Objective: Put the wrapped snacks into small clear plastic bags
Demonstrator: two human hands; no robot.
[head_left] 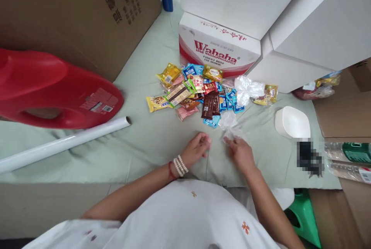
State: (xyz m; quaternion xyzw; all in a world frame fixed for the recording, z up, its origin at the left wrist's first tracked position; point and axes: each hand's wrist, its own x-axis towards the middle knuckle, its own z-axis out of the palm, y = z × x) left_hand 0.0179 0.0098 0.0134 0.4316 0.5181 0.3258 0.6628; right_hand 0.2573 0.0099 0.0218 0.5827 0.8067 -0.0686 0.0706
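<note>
My right hand (241, 154) pinches the gathered end of a clear plastic bag (228, 121), which lies at the near edge of a snack heap. To its left, my left hand (197, 149) hovers with curled fingers and shows nothing in them; beaded bracelets circle that wrist. The heap holds small packets of several colours: a yellow packet (158, 103), brown packets (207, 106), a blue packet (213, 121) and a green-edged bar (179, 94). Another crumpled clear bag (248, 90) rests at the heap's right side, beside a gold packet (269, 94).
Behind the snacks stands a Wahaha water carton (217, 46) among white boxes. A red jug (58, 87) and a white tube (66, 143) lie left, below a large cardboard box (72, 17). On the right are a white tub (292, 122) and plastic bottles (352, 152).
</note>
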